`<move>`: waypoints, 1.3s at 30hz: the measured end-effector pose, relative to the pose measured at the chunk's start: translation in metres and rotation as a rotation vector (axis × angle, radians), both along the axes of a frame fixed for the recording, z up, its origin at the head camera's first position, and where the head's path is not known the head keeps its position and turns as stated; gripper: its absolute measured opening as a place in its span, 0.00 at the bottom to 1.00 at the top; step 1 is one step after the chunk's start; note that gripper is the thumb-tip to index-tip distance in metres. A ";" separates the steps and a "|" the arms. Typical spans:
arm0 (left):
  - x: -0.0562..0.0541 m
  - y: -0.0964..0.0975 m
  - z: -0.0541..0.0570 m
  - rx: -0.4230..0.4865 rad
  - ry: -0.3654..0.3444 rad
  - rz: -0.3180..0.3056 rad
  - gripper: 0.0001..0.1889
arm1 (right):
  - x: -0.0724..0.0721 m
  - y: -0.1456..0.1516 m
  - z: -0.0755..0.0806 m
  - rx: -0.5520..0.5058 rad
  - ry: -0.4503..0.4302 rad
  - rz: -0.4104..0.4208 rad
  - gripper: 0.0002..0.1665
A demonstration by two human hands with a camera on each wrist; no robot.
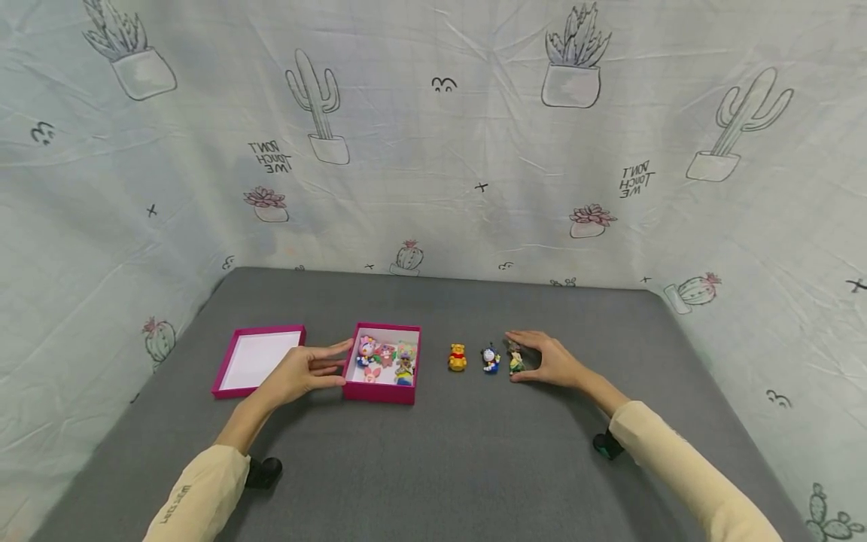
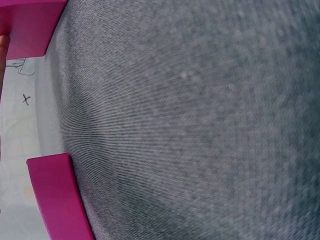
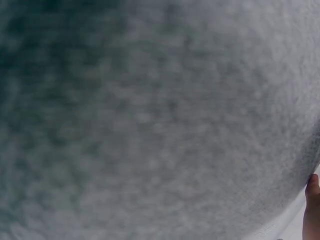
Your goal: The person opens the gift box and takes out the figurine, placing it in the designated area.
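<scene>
A big, flat, gray table [image 1: 433, 467] has a whitish cloth [image 1: 406, 165] hanging like a wall behind its far edge and along its left and right edges, with lots of little wrinkles and long creases. The cloth has pictures of plants in pots on it, like a tall cactus [image 1: 314, 98] up past the far left corner, a round cactus [image 1: 409, 257] with a pink flower just above the middle of the far edge, and some backward words [image 1: 635, 179] up past the far right corner. The light is soft and pale.
</scene>
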State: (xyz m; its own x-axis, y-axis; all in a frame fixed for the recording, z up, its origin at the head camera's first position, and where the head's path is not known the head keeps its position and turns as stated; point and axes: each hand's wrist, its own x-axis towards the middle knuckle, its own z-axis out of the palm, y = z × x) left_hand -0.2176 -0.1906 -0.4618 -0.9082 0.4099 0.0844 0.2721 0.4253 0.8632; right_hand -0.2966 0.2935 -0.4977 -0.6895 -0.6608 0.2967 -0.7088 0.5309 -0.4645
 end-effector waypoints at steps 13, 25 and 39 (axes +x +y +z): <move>0.000 -0.001 0.001 0.004 -0.021 0.017 0.36 | -0.011 0.010 0.037 -0.472 -0.379 -0.018 0.37; -0.002 0.001 0.001 0.013 -0.026 0.013 0.37 | -0.011 -0.038 0.048 -0.763 -0.639 0.238 0.22; -0.003 0.001 0.001 0.006 -0.039 0.011 0.36 | 0.036 -0.129 0.025 -0.768 -0.645 0.206 0.25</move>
State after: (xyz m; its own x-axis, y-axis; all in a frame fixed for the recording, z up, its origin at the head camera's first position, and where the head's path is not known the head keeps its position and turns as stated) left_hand -0.2203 -0.1893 -0.4606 -0.9154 0.3993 0.0512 0.2335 0.4232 0.8754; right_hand -0.2611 0.1648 -0.4729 -0.7625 -0.5720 0.3024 -0.2470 -0.1747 -0.9531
